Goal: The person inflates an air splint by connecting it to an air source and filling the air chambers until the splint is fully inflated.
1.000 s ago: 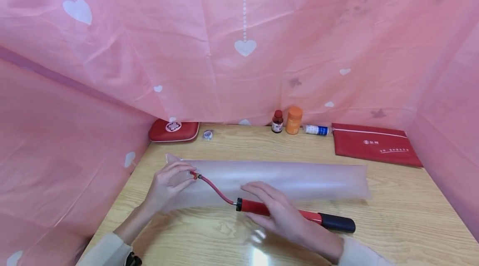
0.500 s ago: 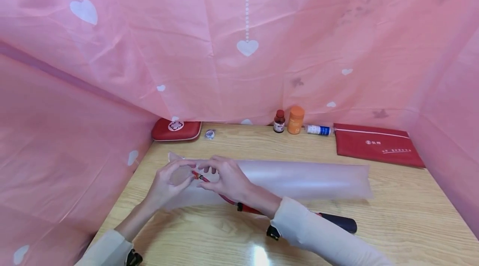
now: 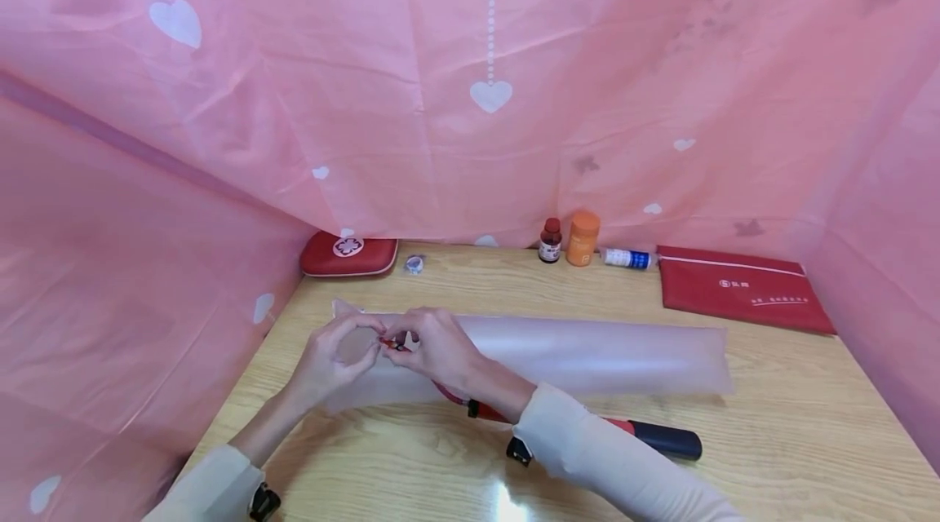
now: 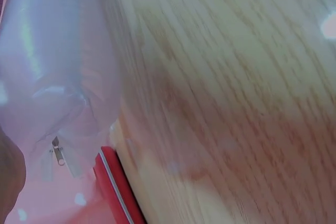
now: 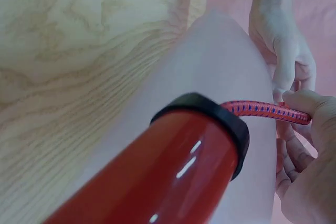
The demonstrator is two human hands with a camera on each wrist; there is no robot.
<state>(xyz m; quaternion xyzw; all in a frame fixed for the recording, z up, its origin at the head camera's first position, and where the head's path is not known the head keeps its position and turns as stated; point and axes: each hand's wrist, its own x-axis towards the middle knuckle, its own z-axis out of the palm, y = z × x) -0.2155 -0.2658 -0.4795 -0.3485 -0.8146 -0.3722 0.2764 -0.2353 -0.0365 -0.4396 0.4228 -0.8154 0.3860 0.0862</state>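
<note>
A translucent, puffed-up plastic bag (image 3: 602, 355) lies lengthwise across the table. In front of it is a red hand pump (image 3: 664, 439) with a black handle, partly covered by the right forearm. Its braided red hose (image 5: 270, 110) runs to the fingertips of both hands. My left hand (image 3: 326, 360) pinches the red tip at the hose's end, over the bag's left end; the exact contact is hidden by fingers. My right hand (image 3: 441, 355) pinches the hose just behind that tip. In the left wrist view, a metal zipper pull (image 4: 59, 153) shows beside the bag's end.
Along the back stand a red hard case (image 3: 348, 255), a small wrapped roll (image 3: 414, 264), a red-capped brown bottle (image 3: 550, 243), an orange bottle (image 3: 583, 241), a blue-and-white roll (image 3: 626, 258) and a red pouch (image 3: 742, 289). Pink cloth (image 3: 455, 155) hangs behind and at both sides.
My right hand has left the pump's barrel, moved left to the hose end and closed its fingers on it. My left hand keeps its pinch there. The pump and bag lie as before.
</note>
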